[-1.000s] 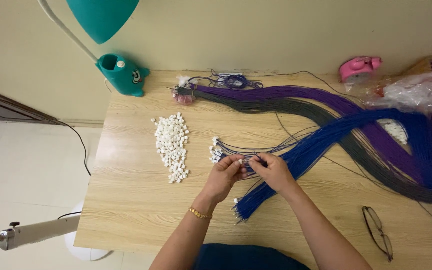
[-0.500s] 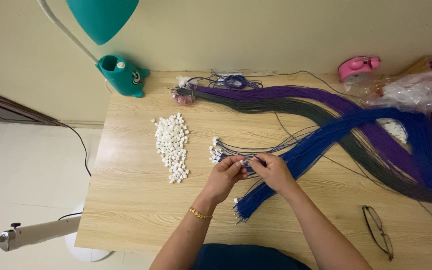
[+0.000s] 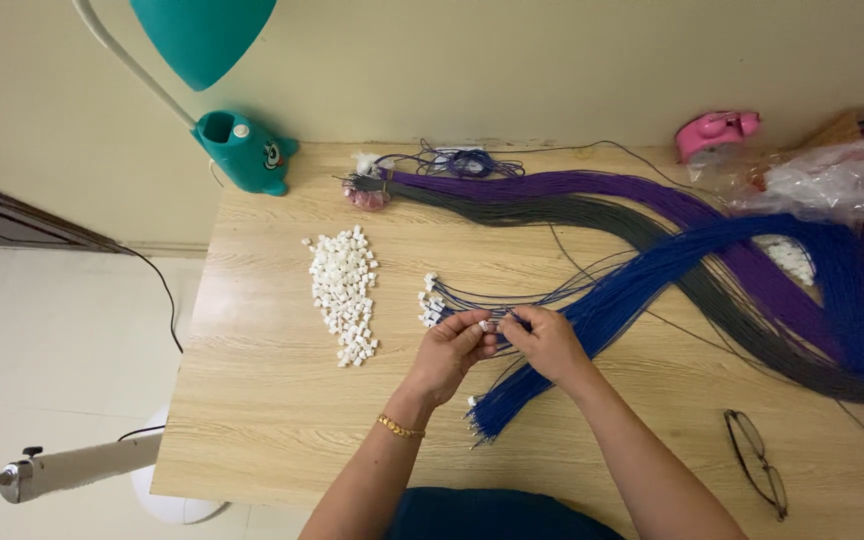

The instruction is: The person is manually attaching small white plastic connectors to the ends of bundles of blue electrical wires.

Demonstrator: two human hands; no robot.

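Left hand (image 3: 449, 352) and right hand (image 3: 544, 343) meet fingertip to fingertip over the middle of the wooden table (image 3: 252, 420). Left hand pinches a small white connector (image 3: 484, 325) between thumb and forefinger; right hand pinches the end of a thin blue wire (image 3: 508, 321) right against it. Both hands closed narrow on these parts, touching each other.

Against the frames half a second and a second back, almost nothing has shifted: same hand position, same spot on the table, only tiny fingertip adjustment. Judged: the wire end is still being fitted into the connector, not yet released.

Just left of the hands lies a small fan of finished wires with white ends (image 3: 433, 303), touching the table, near the left fingers. Further left, apart, a heap of loose white connectors (image 3: 344, 296). Under and right of the right hand runs the blue wire bundle (image 3: 642, 290), cut ends near the person's wrist. Behind it, grey bundle (image 3: 592, 215) and purple bundle (image 3: 572, 185). Eyeglasses (image 3: 757, 475) lie at the near right edge. Teal lamp base (image 3: 242, 150) at the far left corner, pink tape dispenser (image 3: 717, 132) far right beside a plastic bag (image 3: 832, 180).
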